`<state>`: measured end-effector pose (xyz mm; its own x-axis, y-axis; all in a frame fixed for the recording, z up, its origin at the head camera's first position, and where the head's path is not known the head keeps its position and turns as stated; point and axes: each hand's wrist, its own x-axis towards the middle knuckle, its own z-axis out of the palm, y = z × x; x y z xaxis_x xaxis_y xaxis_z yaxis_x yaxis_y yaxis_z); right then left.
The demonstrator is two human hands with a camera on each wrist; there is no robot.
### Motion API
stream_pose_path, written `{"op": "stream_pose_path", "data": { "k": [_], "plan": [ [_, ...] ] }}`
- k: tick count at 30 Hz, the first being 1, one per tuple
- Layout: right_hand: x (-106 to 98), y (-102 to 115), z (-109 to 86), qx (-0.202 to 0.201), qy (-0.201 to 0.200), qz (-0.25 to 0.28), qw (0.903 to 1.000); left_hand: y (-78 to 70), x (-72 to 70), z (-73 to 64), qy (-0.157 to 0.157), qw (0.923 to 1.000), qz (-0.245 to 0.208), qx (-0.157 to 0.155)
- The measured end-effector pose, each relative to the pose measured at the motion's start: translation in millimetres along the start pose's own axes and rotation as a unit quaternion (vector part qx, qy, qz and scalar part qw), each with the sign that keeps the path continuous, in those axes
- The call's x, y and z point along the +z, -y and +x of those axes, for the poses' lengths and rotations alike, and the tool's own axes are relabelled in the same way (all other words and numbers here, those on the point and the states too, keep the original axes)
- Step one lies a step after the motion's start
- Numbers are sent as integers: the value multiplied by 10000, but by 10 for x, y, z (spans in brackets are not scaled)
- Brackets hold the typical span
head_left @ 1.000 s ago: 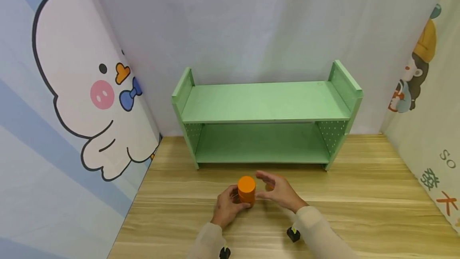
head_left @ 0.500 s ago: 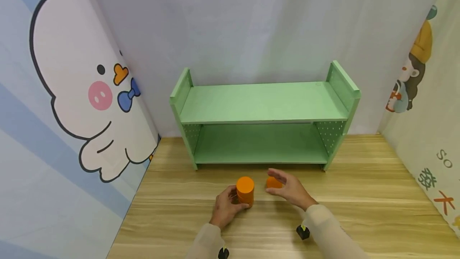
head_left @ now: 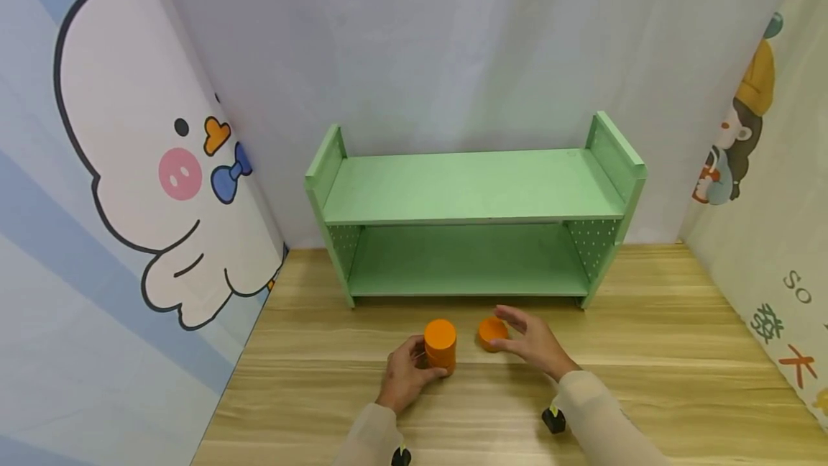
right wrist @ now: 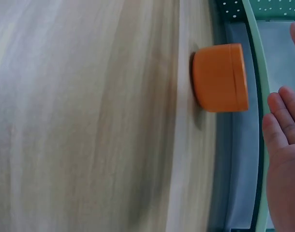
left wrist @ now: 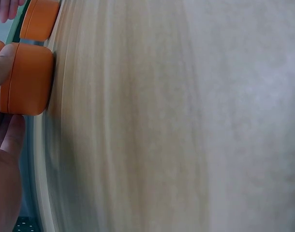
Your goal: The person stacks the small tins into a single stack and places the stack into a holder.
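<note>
On a wood-grain table (head_left: pixel 291 394), two round orange containers are stacked upright, the upper container (head_left: pixel 440 334) set on the lower container (head_left: pixel 443 364). The stack is held by the left hand (head_left: pixel 402 380), placed at about half past seven from it, with the thumb laid across the near side and the fingers curled behind. At three o'clock from the stack, a short gap away, a single container (head_left: pixel 489 335) in the same orange is seen. Just beyond it at three o'clock, the right hand (head_left: pixel 533 346) is held with thumb and fingers spread wide and nothing gripped. The thumb overlaps the rim in the head view; whether the rim is touched cannot be told from there.

The step in hand is judged to be the steadying of the stack, with the right hand poised at the single container. For that container to be lifted, the wide spread would need to be narrowed on it, and the stack left unbumped at nine o'clock.

At twelve o'clock, just past the containers, a green two-tier shelf (head_left: pixel 472 185) is placed, by which reach on the far side may be limited. At ten o'clock, a cartoon-printed curtain (head_left: pixel 129 92) is hung.
</note>
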<state>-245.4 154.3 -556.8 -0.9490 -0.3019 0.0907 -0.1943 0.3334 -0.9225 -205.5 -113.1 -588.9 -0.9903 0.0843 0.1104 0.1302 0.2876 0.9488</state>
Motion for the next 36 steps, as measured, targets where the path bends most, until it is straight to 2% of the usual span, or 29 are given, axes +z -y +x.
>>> {"op": "stream_pose_path", "data": {
  "k": [8, 17, 28, 36],
  "plan": [
    [7, -110, 9, 176, -127, -48, 9998, 5, -32, -16, 26, 10000, -17, 20],
    [41, -171, 6, 204, -87, -55, 9997, 2, -42, -41, -21, 9999, 136, 25],
    [69, -235, 19, 150, -137, -196, 9996, 14, -38, -29, 60, 10000, 51, -51],
    [92, -239, 49, 208, -187, -93, 9996, 5, -29, 7, 69, 10000, 29, -38]
  ]
}}
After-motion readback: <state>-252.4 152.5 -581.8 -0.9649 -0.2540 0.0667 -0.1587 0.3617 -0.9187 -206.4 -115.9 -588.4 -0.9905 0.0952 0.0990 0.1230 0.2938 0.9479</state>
